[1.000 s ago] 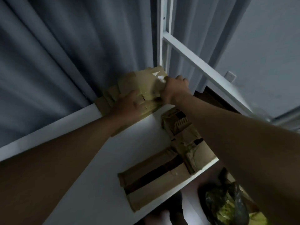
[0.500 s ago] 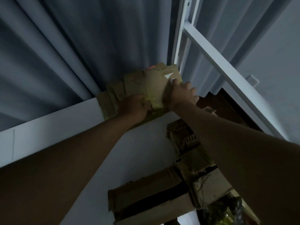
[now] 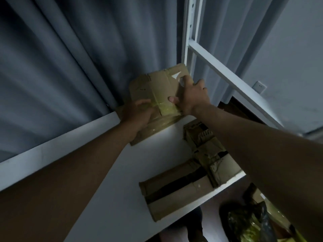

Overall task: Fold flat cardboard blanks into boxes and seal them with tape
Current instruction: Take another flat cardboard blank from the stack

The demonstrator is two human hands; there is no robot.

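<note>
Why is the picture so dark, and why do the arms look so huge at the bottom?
In the head view the room is dim, so the grey pleated curtain and both bare forearms go shadowy. Glare shines on the glossy tape across the flat brown cardboard blank held by the left hand and right hand. The wide-angle lens stretches whatever is near the edges.
</note>
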